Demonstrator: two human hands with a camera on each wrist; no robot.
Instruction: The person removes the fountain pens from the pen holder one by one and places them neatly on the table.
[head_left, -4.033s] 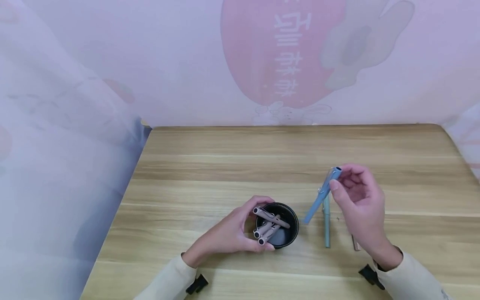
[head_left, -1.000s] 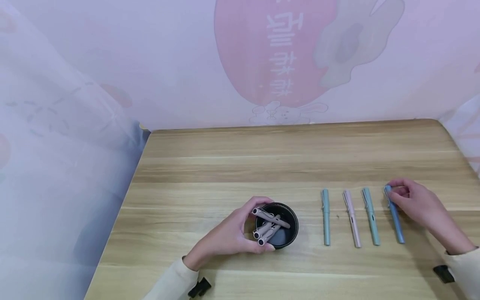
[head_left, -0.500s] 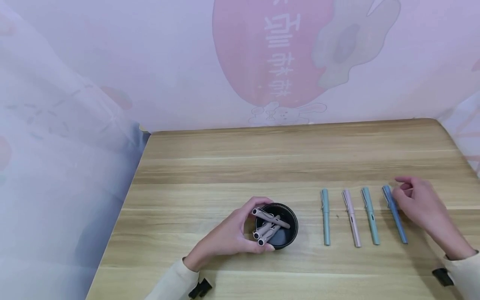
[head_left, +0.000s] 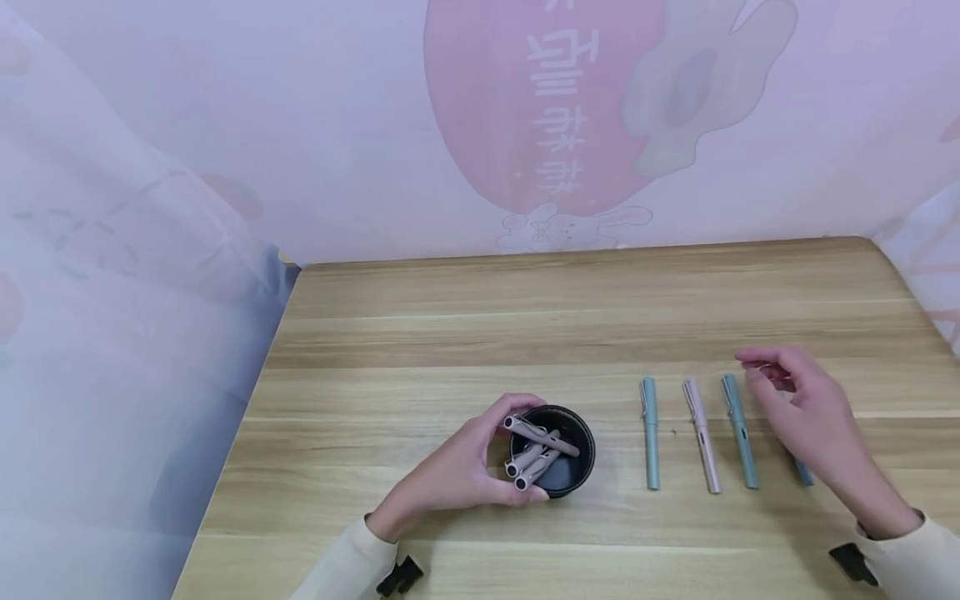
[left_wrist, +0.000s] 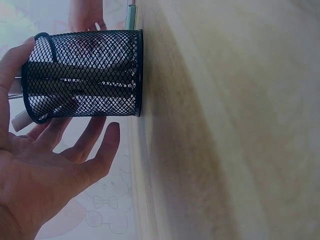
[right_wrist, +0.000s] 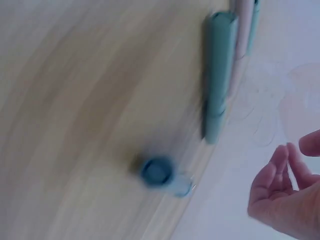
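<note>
My left hand [head_left: 472,467] grips a black mesh pen cup [head_left: 561,481] between thumb and fingers. Three pinkish-grey pens [head_left: 542,435] lean inside it, their capped ends over the rim. In the left wrist view the cup [left_wrist: 95,50] stands upright on the table. To the right lie capped pens in a row: a pale teal pen [head_left: 650,433], a pink pen [head_left: 702,437], a teal pen [head_left: 741,433] and a blue pen [head_left: 804,473]. Above the blue pen, hiding most of it, hovers my right hand [head_left: 813,417], holding nothing, fingers loosely bent.
The wooden table [head_left: 450,333] ends at the back against a pale printed cloth [head_left: 337,150]. Another cloth hangs along the left edge. Each sleeve has a small black device [head_left: 400,577] near the cuff.
The right hand carried the blue pen over, laid it at the row's right end, let go, and has now moved left. The left hand keeps the cup in place.
</note>
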